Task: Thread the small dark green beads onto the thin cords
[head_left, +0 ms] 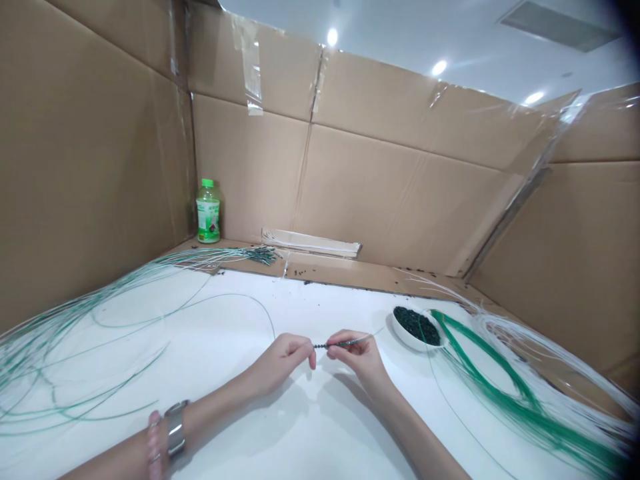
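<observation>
A short string of dark beads (321, 346) is stretched level between my two hands above the white tabletop. My left hand (287, 357) pinches its left end between thumb and fingers. At the other end, the fingers of my right hand (357, 353) are closed on the same string, and a thin strand sticks out past them to the upper right. A thin green strand (260, 303) loops up behind my left hand; whether it joins the beads is hidden. Right of my right hand stands a white bowl (415, 343) of small dark green beads (416, 325).
A bundle of green and white strands (150, 270) with beaded ends lies at left. Coiled green strands (505, 360) and white strands (540, 340) lie at right. A green bottle (208, 212) stands in the back left corner. Cardboard walls (375, 180) enclose the table.
</observation>
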